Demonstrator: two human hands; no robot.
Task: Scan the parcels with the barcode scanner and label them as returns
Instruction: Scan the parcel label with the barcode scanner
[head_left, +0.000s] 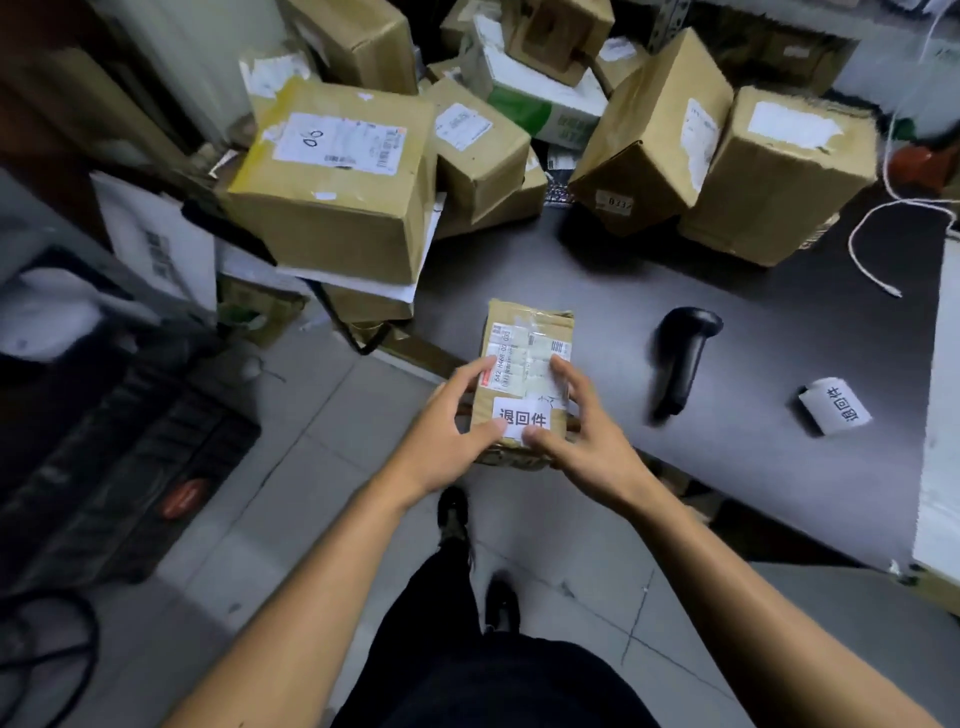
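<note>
Far left, dark crates (130, 467) sit on the tiled floor, blurred enough that I cannot tell what they hold, and a white sheet (156, 239) with a smeared barcode leans above them. Next comes a big box (337, 182) with a label marked "06", perched on a stack past the desk's left edge; what carries it is mostly hidden underneath. At the desk's (779, 441) near left corner lies the small parcel (524, 374), partly overhanging the edge. The left hand (447, 441) holds its left side, thumb pressing the near left corner of a white return label (522, 418) stuck on the parcel's near end. The right hand (587, 431) holds the right side, thumb on the label's lower edge, fingers spread up over the taped shipping slip; the slip's print is too blurred to read in full. So both hands grasp the parcel. Right of it, apart from the hands, the black scanner (683, 358) lies on the desk, handle toward the near edge. Further right rests a roll of labels (834, 413) with the same print, its core half hidden. Along the desk's far edge a heap of boxes (665, 130) leans together, several cut off by the top of the view. A white cable (872, 244) trails in by the right edge, its source out of sight.
</note>
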